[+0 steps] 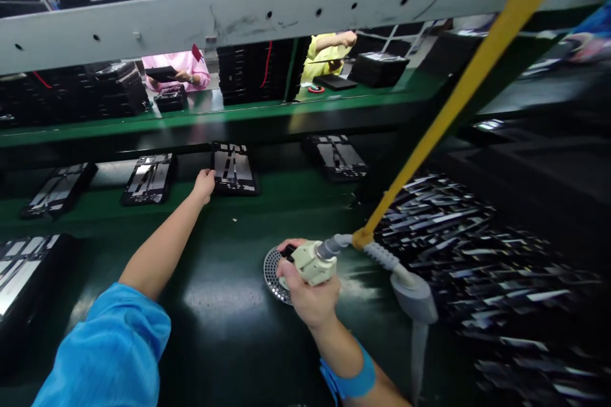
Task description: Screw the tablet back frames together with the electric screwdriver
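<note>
My left hand [204,186] reaches forward, its fingers closed on the left edge of a black tray with a flat tablet-like device [233,168]. Silvery panels and dark strips show on the device's upper face. Closer to me, my right hand [312,289] is wrapped around a cream hand tool [315,262] with a round perforated metal disc [273,272]. A grey cable leaves the tool, and a yellow strap [429,130] is tied around that cable. The disc is over the green worktop [224,324]; whether it touches is unclear.
Similar devices [149,178] lie along the line, one [28,267] at near left. Many thin dark strips [477,267] are heaped at right, blurred. A white metal beam [286,9] crosses above. Behind it, people in pink [198,71] and yellow [329,54] sleeves work beside black stacks.
</note>
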Demonstrator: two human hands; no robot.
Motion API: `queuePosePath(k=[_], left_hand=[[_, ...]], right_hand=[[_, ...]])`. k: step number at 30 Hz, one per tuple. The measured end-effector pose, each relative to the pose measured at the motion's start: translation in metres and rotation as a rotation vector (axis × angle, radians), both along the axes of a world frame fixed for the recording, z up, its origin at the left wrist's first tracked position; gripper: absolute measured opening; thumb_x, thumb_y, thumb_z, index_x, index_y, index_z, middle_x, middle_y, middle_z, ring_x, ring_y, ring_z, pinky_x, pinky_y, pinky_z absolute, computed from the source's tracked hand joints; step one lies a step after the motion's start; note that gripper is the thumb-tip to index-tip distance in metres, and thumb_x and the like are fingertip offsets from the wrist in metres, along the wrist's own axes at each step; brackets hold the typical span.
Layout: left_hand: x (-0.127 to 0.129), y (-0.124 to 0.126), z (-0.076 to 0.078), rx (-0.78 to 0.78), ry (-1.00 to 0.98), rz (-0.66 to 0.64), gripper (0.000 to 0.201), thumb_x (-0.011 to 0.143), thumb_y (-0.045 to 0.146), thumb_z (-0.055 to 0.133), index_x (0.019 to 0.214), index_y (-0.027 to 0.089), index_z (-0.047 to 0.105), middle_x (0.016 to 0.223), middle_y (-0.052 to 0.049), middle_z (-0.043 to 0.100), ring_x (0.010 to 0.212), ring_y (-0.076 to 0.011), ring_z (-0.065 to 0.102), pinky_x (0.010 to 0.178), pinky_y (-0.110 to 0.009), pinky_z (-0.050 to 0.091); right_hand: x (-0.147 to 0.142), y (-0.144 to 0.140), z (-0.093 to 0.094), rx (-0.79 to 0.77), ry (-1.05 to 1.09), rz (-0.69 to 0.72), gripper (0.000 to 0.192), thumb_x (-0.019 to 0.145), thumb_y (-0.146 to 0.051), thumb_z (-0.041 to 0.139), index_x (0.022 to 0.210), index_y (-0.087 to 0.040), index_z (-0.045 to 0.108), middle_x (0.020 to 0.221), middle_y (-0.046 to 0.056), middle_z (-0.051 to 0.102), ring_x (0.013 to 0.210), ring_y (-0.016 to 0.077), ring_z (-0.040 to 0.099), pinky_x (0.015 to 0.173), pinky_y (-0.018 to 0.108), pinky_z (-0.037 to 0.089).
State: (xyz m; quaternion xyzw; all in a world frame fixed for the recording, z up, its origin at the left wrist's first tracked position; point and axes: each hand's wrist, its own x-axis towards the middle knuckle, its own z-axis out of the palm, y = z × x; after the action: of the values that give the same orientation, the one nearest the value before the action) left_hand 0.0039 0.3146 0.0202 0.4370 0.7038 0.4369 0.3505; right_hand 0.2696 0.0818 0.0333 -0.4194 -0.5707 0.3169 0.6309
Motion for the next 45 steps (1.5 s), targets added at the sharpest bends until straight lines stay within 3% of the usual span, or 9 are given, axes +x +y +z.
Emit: queuePosePath(k=[5,13,19,24,29,36,40,42,45], left_hand=[[-0.009,-0.065,0.009,0.073,-0.301,0.016,0.041,0.106,0.034,0.053,0.145,0.021,0.055,0.13,-0.01,0.069,0.106,-0.0212,0.072,0.092,-0.04,0.061],[-0.01,-0.244,-0.008,0.069,-0.497,0.102,0.054,0.099,0.026,0.057,0.153,0.025,0.05,0.144,-0.009,0.066,0.12,-0.0215,0.07,0.104,-0.036,0.057],[-0.011,-0.336,-0.012,-0.05,-0.071,-0.038,0.057,0.102,0.046,0.053,0.154,0.025,0.048,0.138,-0.011,0.067,0.122,-0.0269,0.067,0.106,-0.045,0.053],[-0.021,-0.349,0.014,0.223,0.584,-0.385,0.041,0.1,0.042,0.059,0.135,0.021,0.065,0.137,-0.014,0.062,0.13,-0.0309,0.056,0.112,-0.05,0.045],[-0.004,-0.337,0.024,0.318,0.657,-0.832,0.032,0.099,0.034,0.065,0.128,0.021,0.067,0.122,-0.012,0.068,0.115,-0.0287,0.059,0.1,-0.046,0.05],[0.006,-0.333,0.015,0.257,0.606,-0.821,0.014,0.097,0.025,0.067,0.11,0.018,0.069,0.108,-0.009,0.07,0.103,-0.026,0.06,0.091,-0.041,0.049],[0.006,-0.334,0.014,0.273,0.494,-0.778,0.005,0.098,0.023,0.067,0.1,0.018,0.068,0.1,-0.007,0.071,0.097,-0.0227,0.061,0.088,-0.037,0.048],[0.006,-0.334,0.017,0.264,0.428,-0.784,0.007,0.099,0.022,0.065,0.094,0.019,0.068,0.094,-0.005,0.07,0.093,-0.0205,0.061,0.086,-0.034,0.048],[0.007,-0.336,0.026,0.238,0.325,-0.845,0.011,0.101,0.022,0.062,0.092,0.02,0.067,0.092,-0.003,0.069,0.091,-0.0177,0.062,0.084,-0.029,0.048]], right_hand=[[-0.001,0.004,0.001,0.018,0.032,-0.039,0.022,0.084,-0.024,0.075,0.105,-0.021,0.068,0.094,0.004,0.073,0.073,0.0191,0.072,0.071,0.036,0.063],[-0.008,0.008,0.005,0.038,0.044,-0.053,0.022,0.084,-0.027,0.075,0.104,-0.019,0.071,0.091,0.004,0.075,0.074,0.0184,0.072,0.076,0.037,0.062],[-0.014,0.012,0.001,0.052,0.053,-0.061,0.021,0.083,-0.03,0.076,0.1,-0.019,0.072,0.09,0.006,0.076,0.084,0.0224,0.075,0.079,0.039,0.062],[-0.019,0.01,0.006,0.041,0.08,-0.071,0.024,0.083,-0.031,0.075,0.103,-0.02,0.071,0.083,0.004,0.074,0.08,0.022,0.074,0.078,0.041,0.062],[-0.018,0.011,0.003,0.061,0.03,-0.053,0.02,0.085,-0.032,0.073,0.1,-0.019,0.07,0.084,0.004,0.074,0.075,0.0201,0.072,0.076,0.041,0.062],[-0.013,-0.002,0.018,0.181,-0.233,-0.203,0.063,0.087,-0.04,0.072,0.143,-0.023,0.049,0.131,0.014,0.065,0.115,0.0285,0.068,0.1,0.05,0.059],[-0.016,-0.044,0.027,0.39,-0.352,-0.286,0.046,0.09,-0.026,0.067,0.135,-0.023,0.058,0.13,0.014,0.064,0.127,0.0326,0.062,0.105,0.056,0.055],[-0.022,-0.058,0.025,0.317,-0.389,-0.223,0.037,0.089,-0.023,0.068,0.126,-0.022,0.064,0.125,0.015,0.067,0.121,0.0318,0.065,0.104,0.055,0.056],[-0.039,-0.062,0.017,-0.114,-0.268,0.058,0.037,0.09,-0.032,0.069,0.124,-0.019,0.065,0.122,0.016,0.072,0.111,0.03,0.071,0.097,0.052,0.059]])
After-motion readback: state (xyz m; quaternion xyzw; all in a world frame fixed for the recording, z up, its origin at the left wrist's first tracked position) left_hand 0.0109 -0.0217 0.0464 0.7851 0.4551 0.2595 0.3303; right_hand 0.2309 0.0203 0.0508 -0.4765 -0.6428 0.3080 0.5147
